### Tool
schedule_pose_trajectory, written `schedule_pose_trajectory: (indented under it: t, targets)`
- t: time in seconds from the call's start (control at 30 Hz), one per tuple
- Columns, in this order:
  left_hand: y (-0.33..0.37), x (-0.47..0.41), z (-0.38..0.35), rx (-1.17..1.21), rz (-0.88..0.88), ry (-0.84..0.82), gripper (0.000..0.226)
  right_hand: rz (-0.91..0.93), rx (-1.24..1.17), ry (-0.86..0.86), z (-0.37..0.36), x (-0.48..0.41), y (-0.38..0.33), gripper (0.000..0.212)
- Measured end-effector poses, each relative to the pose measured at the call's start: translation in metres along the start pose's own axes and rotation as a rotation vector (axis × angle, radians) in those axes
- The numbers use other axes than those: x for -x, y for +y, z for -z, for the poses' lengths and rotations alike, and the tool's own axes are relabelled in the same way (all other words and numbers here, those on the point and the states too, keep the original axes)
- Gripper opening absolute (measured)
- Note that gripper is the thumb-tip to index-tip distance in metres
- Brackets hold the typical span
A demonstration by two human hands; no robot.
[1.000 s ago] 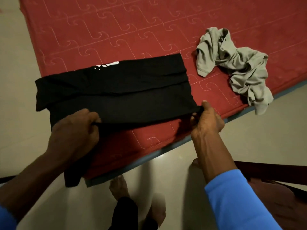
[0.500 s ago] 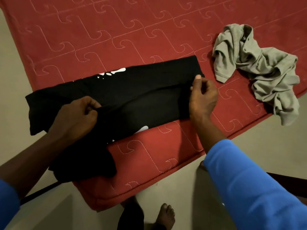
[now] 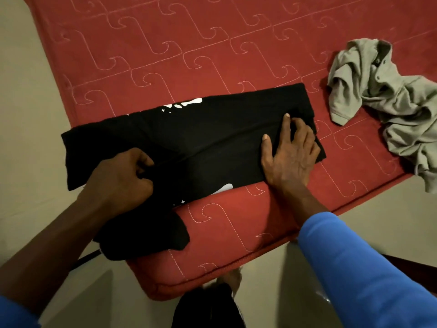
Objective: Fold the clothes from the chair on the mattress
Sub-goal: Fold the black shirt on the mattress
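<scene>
A black T-shirt with white print lies folded lengthwise across the near corner of the red quilted mattress. One sleeve hangs over the mattress's left edge. My left hand grips a fold of the black cloth near its left end, fingers curled round it. My right hand lies flat on the shirt's right end, fingers spread and pressing the cloth down. A crumpled grey-green polo shirt lies unfolded on the mattress at the right.
The mattress lies on a pale tiled floor, its corner pointing toward me. My bare foot and dark trouser leg show below the corner. A dark chair edge shows at the lower right.
Both hands carried the near edge of the black shirt up over the rest, making a fold. My right hand let go of its pinch and now presses flat on the cloth.
</scene>
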State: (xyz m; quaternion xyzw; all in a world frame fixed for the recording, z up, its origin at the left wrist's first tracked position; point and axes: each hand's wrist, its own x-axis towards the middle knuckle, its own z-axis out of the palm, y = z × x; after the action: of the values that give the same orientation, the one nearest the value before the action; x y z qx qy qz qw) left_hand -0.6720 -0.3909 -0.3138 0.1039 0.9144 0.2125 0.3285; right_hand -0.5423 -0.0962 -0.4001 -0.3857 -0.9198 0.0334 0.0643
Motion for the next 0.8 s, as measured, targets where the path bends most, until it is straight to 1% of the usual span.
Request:
schedule_pose_trajectory:
  t: [0.07,0.13,0.17,0.23,0.3,0.33,0.43,0.57,0.63,0.7,0.8]
  targets:
    - [-0.004,0.005,-0.001,-0.003,-0.002,0.052,0.028,-0.025,0.0,-0.012,0.001,-0.001,0.001,0.077]
    - [-0.005,0.007,0.0,0.082,-0.003,0.135,0.022,-0.065,-0.023,0.003,0.002,-0.004,0.001,0.076]
    - [-0.005,0.008,0.0,0.14,-0.002,0.171,0.022,-0.106,-0.035,0.047,0.004,-0.005,0.001,0.073]
    - [-0.006,0.007,0.002,0.217,0.006,0.217,0.021,-0.257,-0.035,0.154,0.006,-0.009,0.007,0.064]
    - [-0.007,0.004,0.001,0.216,0.002,0.247,0.018,-0.393,-0.018,0.179,0.009,-0.013,0.018,0.054]
    - [-0.006,0.002,0.0,0.197,-0.004,0.258,0.017,-0.411,-0.009,0.174,0.011,-0.014,0.026,0.05]
    - [0.0,-0.002,-0.003,0.153,-0.023,0.283,0.017,-0.295,-0.098,0.15,0.021,-0.019,0.054,0.04]
    - [-0.001,-0.01,-0.004,0.173,-0.017,0.261,0.019,-0.059,-0.271,0.017,0.03,-0.035,0.085,0.035]
    - [-0.001,-0.013,-0.004,0.187,0.0,0.235,0.02,0.009,-0.378,0.032,0.032,-0.04,0.096,0.033]
    - [0.001,-0.014,-0.005,0.181,0.019,0.219,0.019,-0.021,-0.432,0.076,0.037,-0.037,0.1,0.032]
    - [0.003,-0.012,-0.011,0.143,0.056,0.248,0.012,-0.145,-0.423,0.057,0.047,-0.017,0.099,0.044]
